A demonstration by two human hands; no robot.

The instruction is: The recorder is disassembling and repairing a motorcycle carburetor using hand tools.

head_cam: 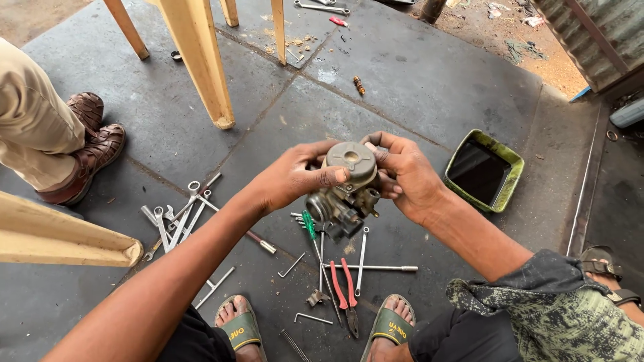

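Observation:
I hold a grimy metal carburettor (345, 190) in the air above the dark floor, between both hands. My left hand (295, 175) grips its left side, thumb across the round top cap. On the right side my right hand (404, 173) clasps it, fingers curled around the back. Directly below lie a green-handled screwdriver (309, 226), red-handled pliers (345, 288) and several thin wrenches and hex keys. My feet in green sandals (241, 326) rest at the bottom edge.
A pile of spanners (176, 218) lies to the left. To the right sits a green tray of dark oil (484, 170). Yellow wooden furniture legs (198, 64) stand behind. Another person's trouser leg and brown sandals (90, 144) are at far left.

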